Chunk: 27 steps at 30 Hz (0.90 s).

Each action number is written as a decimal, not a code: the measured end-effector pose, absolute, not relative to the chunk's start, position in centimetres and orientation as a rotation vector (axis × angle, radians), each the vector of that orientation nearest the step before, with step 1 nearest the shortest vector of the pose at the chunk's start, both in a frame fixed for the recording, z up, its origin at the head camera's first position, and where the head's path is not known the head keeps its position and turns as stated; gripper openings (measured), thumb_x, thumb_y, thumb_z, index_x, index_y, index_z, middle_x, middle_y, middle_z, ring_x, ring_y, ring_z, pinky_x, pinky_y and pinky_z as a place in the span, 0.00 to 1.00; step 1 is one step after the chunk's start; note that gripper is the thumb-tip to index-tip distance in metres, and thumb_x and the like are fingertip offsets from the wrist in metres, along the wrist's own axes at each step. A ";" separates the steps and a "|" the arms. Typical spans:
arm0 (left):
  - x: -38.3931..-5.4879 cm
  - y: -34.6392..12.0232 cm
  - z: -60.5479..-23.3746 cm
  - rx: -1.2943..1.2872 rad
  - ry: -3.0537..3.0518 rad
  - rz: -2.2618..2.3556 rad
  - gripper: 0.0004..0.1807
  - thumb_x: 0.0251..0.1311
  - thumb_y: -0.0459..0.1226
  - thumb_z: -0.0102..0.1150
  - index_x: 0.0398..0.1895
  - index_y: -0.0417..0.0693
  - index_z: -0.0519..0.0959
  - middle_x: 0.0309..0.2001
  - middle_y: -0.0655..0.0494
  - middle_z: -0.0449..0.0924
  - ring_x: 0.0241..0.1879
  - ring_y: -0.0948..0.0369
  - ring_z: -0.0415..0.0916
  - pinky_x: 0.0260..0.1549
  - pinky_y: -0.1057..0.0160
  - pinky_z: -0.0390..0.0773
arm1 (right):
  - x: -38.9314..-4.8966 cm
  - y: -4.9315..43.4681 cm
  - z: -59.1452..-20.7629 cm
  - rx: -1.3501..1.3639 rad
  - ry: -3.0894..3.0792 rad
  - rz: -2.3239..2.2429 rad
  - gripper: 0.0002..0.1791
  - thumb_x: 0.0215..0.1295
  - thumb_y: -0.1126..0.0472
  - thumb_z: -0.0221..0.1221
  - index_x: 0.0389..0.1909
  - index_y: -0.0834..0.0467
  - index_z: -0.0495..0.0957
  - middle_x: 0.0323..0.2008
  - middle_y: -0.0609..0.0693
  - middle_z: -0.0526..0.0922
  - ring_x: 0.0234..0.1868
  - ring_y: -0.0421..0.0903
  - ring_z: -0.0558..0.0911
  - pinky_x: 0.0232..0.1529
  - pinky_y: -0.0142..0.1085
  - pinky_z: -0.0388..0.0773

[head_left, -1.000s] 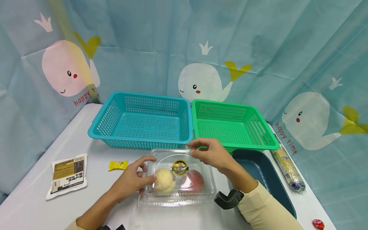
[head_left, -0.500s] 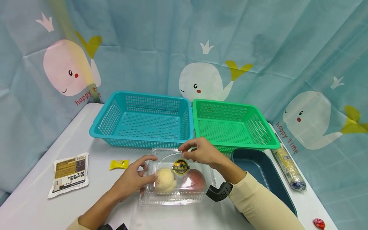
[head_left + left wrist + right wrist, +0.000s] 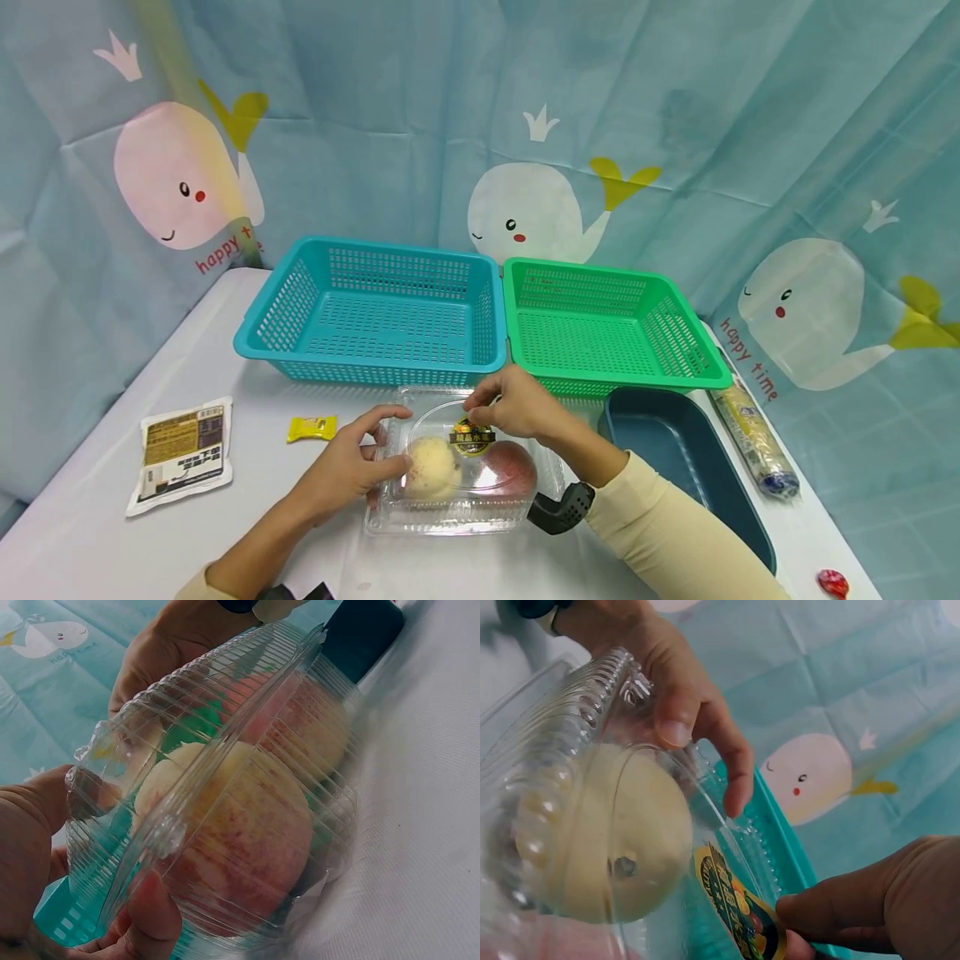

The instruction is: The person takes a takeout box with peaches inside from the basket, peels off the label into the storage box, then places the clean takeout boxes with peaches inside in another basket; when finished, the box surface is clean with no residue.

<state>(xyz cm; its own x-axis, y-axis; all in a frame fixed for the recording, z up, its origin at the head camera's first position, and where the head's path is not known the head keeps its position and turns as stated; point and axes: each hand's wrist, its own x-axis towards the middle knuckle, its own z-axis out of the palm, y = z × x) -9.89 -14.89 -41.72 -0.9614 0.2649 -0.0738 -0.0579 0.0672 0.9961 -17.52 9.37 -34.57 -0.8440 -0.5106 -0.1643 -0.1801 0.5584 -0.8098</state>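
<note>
In the middle of the table is a clear plastic clamshell box with two peaches inside, a pale yellow peach at left and a redder peach at right. My left hand grips the box by its left side, the fingers and thumb around its edge in the left wrist view. A round black and gold fruit sticker lies on the lid. Its edge is pinched between the thumb and finger of my right hand, seen close up in the right wrist view. Part of the sticker is hidden by those fingers.
Behind the box stand a blue basket and a green basket. A dark blue tray is at right, beside a long wrapped packet and a red sweet. Leftward lie a yellow sweet and a white-brown pouch.
My right hand has moved left and nearer, from the far edge of the box's lid to the sticker. My left hand keeps its grip on the box's left side.
</note>
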 end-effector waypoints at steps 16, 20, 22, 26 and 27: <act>-9.7 -14.8 -41.5 0.234 2.102 2.003 0.35 0.52 0.29 0.68 0.65 0.44 0.68 0.39 0.44 0.55 0.17 0.63 0.63 0.07 0.57 0.73 | -16.7 10.0 -35.3 -0.702 2.524 -1.151 0.08 0.61 0.71 0.60 0.24 0.59 0.79 0.20 0.43 0.76 0.23 0.38 0.70 0.28 0.34 0.70; -9.7 -14.8 -41.5 0.222 2.089 2.007 0.35 0.51 0.28 0.68 0.65 0.45 0.68 0.39 0.44 0.55 0.18 0.63 0.64 0.07 0.58 0.73 | -16.4 10.4 -35.2 -0.757 2.477 -1.277 0.08 0.62 0.73 0.58 0.25 0.62 0.78 0.21 0.45 0.75 0.22 0.38 0.69 0.24 0.31 0.68; -9.7 -14.8 -41.5 0.229 2.090 2.002 0.35 0.52 0.28 0.68 0.65 0.45 0.68 0.39 0.44 0.55 0.18 0.63 0.65 0.07 0.58 0.73 | -16.3 10.6 -34.7 -0.746 2.453 -1.364 0.07 0.64 0.73 0.58 0.27 0.64 0.78 0.23 0.47 0.76 0.24 0.40 0.71 0.25 0.31 0.69; -9.7 -14.9 -41.6 0.233 2.093 2.000 0.35 0.53 0.29 0.68 0.66 0.43 0.67 0.39 0.43 0.54 0.18 0.63 0.65 0.07 0.58 0.73 | -16.4 11.3 -32.8 -0.727 2.429 -1.459 0.05 0.66 0.71 0.57 0.30 0.65 0.79 0.27 0.51 0.79 0.29 0.46 0.75 0.28 0.37 0.74; -9.7 -14.9 -41.6 0.223 2.090 2.003 0.35 0.52 0.29 0.68 0.66 0.43 0.67 0.39 0.43 0.54 0.18 0.63 0.64 0.07 0.58 0.73 | -16.4 11.5 -32.4 -0.732 2.425 -1.460 0.06 0.67 0.71 0.56 0.31 0.64 0.79 0.28 0.51 0.79 0.31 0.47 0.75 0.29 0.38 0.75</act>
<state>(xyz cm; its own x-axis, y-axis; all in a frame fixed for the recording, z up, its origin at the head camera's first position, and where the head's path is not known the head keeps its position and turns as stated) -9.68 -14.88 -41.60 -0.9602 0.2715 -0.0652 -0.0536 0.0500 0.9973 -16.37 11.49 -32.35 -0.8524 -0.5185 0.0675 -0.3024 0.3834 -0.8727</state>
